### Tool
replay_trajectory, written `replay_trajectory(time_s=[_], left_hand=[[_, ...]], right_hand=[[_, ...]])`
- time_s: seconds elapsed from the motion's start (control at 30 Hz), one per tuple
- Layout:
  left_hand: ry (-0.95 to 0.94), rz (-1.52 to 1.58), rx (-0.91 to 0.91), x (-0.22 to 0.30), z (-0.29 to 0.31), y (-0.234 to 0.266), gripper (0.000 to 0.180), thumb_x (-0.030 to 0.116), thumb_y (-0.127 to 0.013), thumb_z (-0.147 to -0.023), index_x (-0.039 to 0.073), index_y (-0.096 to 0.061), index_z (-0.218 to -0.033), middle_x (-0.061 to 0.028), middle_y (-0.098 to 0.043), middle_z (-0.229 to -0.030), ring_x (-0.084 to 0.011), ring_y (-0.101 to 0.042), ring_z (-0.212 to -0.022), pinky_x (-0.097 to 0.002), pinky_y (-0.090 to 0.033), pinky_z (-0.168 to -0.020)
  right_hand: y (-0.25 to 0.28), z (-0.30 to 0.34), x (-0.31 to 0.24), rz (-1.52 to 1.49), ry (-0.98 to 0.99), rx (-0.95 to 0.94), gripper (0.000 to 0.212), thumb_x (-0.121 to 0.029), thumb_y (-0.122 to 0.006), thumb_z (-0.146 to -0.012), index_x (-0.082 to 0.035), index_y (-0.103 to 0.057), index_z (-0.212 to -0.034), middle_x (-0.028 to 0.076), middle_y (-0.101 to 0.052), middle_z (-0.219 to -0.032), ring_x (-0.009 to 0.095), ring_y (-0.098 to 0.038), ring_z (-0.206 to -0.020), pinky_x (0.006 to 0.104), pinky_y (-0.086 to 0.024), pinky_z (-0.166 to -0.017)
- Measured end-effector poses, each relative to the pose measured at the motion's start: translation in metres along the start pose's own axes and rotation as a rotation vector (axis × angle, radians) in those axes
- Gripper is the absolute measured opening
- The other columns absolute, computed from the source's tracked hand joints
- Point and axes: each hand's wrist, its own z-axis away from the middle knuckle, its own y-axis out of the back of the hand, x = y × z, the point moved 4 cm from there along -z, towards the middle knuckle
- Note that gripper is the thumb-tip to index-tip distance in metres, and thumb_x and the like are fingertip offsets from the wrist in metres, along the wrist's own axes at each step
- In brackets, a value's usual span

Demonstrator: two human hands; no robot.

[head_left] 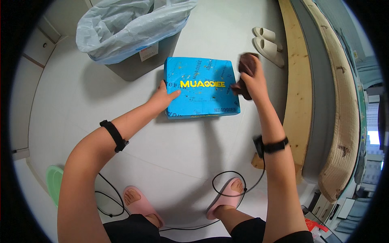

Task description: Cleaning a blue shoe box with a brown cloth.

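Note:
A closed blue shoebox-like carton (198, 99) with yellow lettering and dark print on its lid is in the middle of the view. Its left side is gripped by my left hand (163, 96), thumb on the lid and the other fingers partly hidden at the edge. Just past the carton's right side, my right hand (256, 81) is closed around a dark brown object (247, 65). That object has a smooth, rounded upper part and a lower piece beside the carton. Motion blur keeps me from telling its kind.
A grey bin (142, 65) with a pale plastic liner stands beyond the carton at left. Beige slippers (267, 50) lie by a wooden bed frame (300, 93) at right. A black cable (190, 229) crosses the floor near my pink slides (142, 202). A green basin (54, 184) is at left.

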Motion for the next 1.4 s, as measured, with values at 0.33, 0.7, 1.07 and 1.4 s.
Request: replay_trajectory(time_s=[0.33, 0.7, 1.07, 1.4], left_hand=[[0.034, 0.114, 0.046, -0.023, 0.064, -0.033, 0.071, 0.015, -0.062, -0.089, -0.003, -0.015, -0.14, -0.0231, -0.045, -0.133, -0.0323, -0.051, -0.118, -0.0432, -0.046, -0.095], [0.292, 0.348, -0.182, -0.023, 0.063, -0.021, 0.076, 0.016, -0.065, -0.087, 0.01, -0.013, -0.142, -0.0168, -0.035, -0.143, -0.0367, -0.041, -0.13, -0.0652, -0.042, -0.094], [0.263, 0.388, -0.263, -0.038, 0.051, -0.022, 0.072, 0.013, -0.064, -0.087, 0.013, -0.017, -0.141, -0.0153, -0.037, -0.141, -0.0354, -0.044, -0.126, -0.0593, -0.051, -0.085], [0.243, 0.26, -0.115, -0.02, 0.068, -0.027, 0.062, 0.016, -0.06, -0.09, 0.012, -0.024, -0.141, -0.0162, -0.047, -0.131, -0.0344, -0.055, -0.115, -0.0551, -0.053, -0.085]], right_hand=[[-0.119, 0.033, -0.045, 0.45, 0.263, -0.086, 0.057, -0.013, -0.071, -0.066, -0.019, -0.058, -0.122, 0.015, -0.051, -0.129, 0.038, -0.054, -0.109, 0.048, -0.047, -0.089], [-0.101, 0.068, -0.061, 0.628, 0.527, -0.407, 0.058, -0.02, -0.076, -0.067, -0.027, -0.055, -0.121, 0.002, -0.049, -0.13, 0.024, -0.046, -0.122, 0.0551, -0.036, -0.095], [-0.1, 0.131, -0.065, 0.457, 0.32, -0.306, 0.061, -0.014, -0.075, -0.062, -0.026, -0.058, -0.119, 0.005, -0.05, -0.126, 0.034, -0.048, -0.112, 0.0505, -0.04, -0.087], [-0.045, 0.07, 0.004, 0.677, 0.272, -0.235, 0.057, -0.009, -0.071, -0.068, -0.028, -0.056, -0.119, 0.002, -0.051, -0.122, 0.03, -0.05, -0.108, 0.0486, -0.043, -0.081]])
